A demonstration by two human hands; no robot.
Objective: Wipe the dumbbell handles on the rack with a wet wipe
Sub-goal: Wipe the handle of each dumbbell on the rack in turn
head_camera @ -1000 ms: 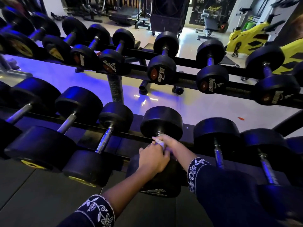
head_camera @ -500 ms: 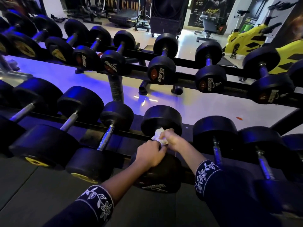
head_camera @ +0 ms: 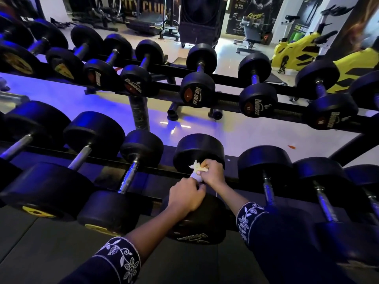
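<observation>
A black dumbbell (head_camera: 198, 149) lies on the lower tier of the rack (head_camera: 155, 196), in the middle of the row. Its handle is hidden under my hands. My right hand (head_camera: 213, 171) pinches a crumpled white wet wipe (head_camera: 196, 168) against the far end of the handle, close to the far weight head. My left hand (head_camera: 186, 194) is curled over the near part of the handle, its fingertips touching the wipe's lower end. Whether it grips the handle itself is hidden.
Neighbouring dumbbells with bare chrome handles lie to the left (head_camera: 130, 177) and right (head_camera: 267, 187) on the same tier. An upper tier (head_camera: 227, 99) carries smaller dumbbells. Beyond are a glossy floor, a yellow exercise bike (head_camera: 297, 52) and other gym machines.
Both hands have slid along the handle away from me toward the far weight head. More of the wipe now sticks out above my right hand.
</observation>
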